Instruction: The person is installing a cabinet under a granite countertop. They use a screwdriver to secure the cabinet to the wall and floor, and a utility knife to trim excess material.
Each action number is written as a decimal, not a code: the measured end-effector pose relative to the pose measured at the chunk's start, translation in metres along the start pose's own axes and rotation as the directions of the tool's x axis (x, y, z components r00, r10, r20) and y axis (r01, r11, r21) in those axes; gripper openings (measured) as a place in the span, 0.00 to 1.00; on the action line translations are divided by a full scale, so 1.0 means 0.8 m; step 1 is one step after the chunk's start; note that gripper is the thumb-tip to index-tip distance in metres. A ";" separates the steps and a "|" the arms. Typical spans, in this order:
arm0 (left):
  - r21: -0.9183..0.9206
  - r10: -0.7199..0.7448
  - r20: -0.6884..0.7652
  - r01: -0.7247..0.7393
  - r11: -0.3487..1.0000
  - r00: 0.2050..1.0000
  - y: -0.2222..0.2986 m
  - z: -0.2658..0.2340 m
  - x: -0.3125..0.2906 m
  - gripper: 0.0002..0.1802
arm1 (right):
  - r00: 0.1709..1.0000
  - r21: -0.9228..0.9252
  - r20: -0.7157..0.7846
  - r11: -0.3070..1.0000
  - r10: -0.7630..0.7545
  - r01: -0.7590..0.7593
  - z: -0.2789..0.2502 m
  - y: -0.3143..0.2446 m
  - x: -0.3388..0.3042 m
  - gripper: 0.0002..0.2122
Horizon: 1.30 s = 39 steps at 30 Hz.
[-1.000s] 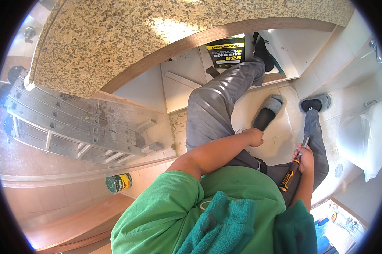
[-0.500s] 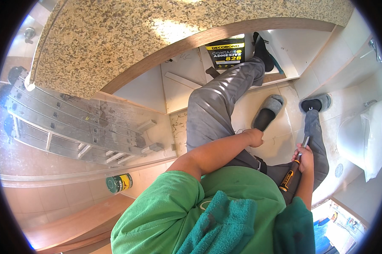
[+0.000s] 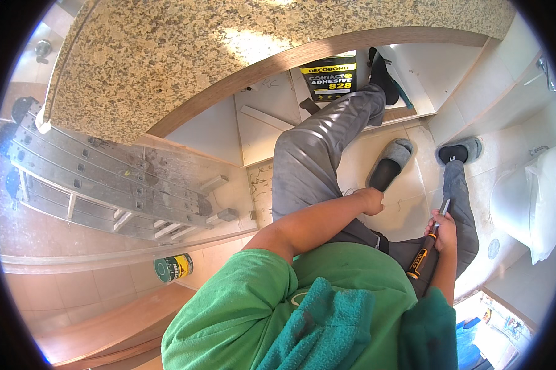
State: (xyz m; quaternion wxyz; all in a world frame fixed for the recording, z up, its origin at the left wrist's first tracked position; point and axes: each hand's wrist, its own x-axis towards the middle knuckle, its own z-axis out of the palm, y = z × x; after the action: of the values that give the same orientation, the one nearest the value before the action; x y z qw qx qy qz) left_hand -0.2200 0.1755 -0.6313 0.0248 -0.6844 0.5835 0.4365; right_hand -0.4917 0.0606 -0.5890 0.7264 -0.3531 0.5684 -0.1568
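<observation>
My right hand (image 3: pixel 442 226) is wrapped round an orange-and-black-handled screwdriver (image 3: pixel 421 259), gripping it where the handle meets the metal shaft. Its handle end points back toward my body, over my right thigh, and the shaft points away from me. My left hand (image 3: pixel 369 201) is curled closed beside my left thigh; whether it holds anything is hidden. Just beyond it lies a grey and black slipper (image 3: pixel 396 157) on the tiles. My left leg (image 3: pixel 308 148) is bent, its black-socked foot inside the open cabinet.
A speckled stone counter (image 3: pixel 167 61) with a wooden edge overhangs the cabinet. Inside stands a black and yellow adhesive can (image 3: pixel 330 77). A folded aluminium ladder (image 3: pixel 99 172) lies at the left, near a green tin (image 3: pixel 173 267). A white toilet (image 3: pixel 518 197) is at the right.
</observation>
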 end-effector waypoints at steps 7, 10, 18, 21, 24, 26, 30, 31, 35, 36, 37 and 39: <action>-0.002 0.003 -0.004 -0.003 1.000 1.000 -0.002 0.003 0.002 0.25 | 1.000 -0.015 0.006 1.000 -0.007 0.007 -0.002 0.002 0.001 0.06; 0.003 -0.003 0.012 0.003 1.000 1.000 0.001 0.000 0.002 0.25 | 1.000 -0.010 0.005 1.000 -0.002 0.002 -0.004 0.004 0.003 0.07; 0.002 -0.007 0.023 0.007 1.000 1.000 0.002 -0.002 0.000 0.25 | 1.000 -0.018 0.000 1.000 -0.005 0.005 -0.002 0.002 0.002 0.07; 0.013 -0.007 0.028 0.007 1.000 1.000 0.000 0.000 0.003 0.25 | 1.000 -0.019 0.007 1.000 -0.013 0.013 -0.002 0.003 0.002 0.07; 0.013 -0.008 0.026 0.008 1.000 1.000 -0.002 0.002 0.005 0.25 | 1.000 -0.019 0.006 1.000 -0.010 0.011 -0.002 0.003 0.003 0.07; 0.011 -0.007 0.026 0.007 1.000 1.000 -0.002 0.002 0.005 0.25 | 1.000 -0.024 0.004 1.000 -0.012 0.012 -0.003 0.004 0.004 0.07; 0.013 -0.010 0.030 0.009 1.000 1.000 0.002 -0.001 0.002 0.25 | 1.000 -0.018 0.001 1.000 -0.005 0.005 -0.003 0.002 0.001 0.07; 0.014 -0.011 0.030 0.011 1.000 0.999 0.003 -0.001 0.001 0.25 | 1.000 -0.009 0.004 1.000 -0.001 0.001 -0.003 0.001 0.000 0.06; 0.007 -0.013 0.024 0.013 1.000 1.000 0.000 0.000 0.001 0.25 | 1.000 -0.002 0.007 1.000 0.004 -0.004 0.002 -0.001 -0.001 0.06; 0.004 -0.017 0.027 0.017 1.000 0.999 0.002 -0.001 0.000 0.25 | 1.000 -0.001 0.006 1.000 0.003 -0.003 0.002 -0.001 -0.002 0.06; 0.001 -0.021 0.030 0.021 1.000 0.999 0.003 -0.002 -0.001 0.25 | 1.000 0.000 0.005 1.000 0.003 -0.003 0.002 -0.001 -0.002 0.05; 0.004 -0.024 0.028 0.023 1.000 0.999 0.002 -0.001 0.000 0.25 | 1.000 -0.002 0.005 1.000 -0.001 0.001 0.002 -0.001 -0.001 0.05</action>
State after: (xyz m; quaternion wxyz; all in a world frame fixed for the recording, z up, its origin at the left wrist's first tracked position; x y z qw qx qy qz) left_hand -0.2210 0.1745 -0.6299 0.0392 -0.6849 0.5757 0.4448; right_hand -0.4905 0.0614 -0.5876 0.7275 -0.3546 0.5665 -0.1554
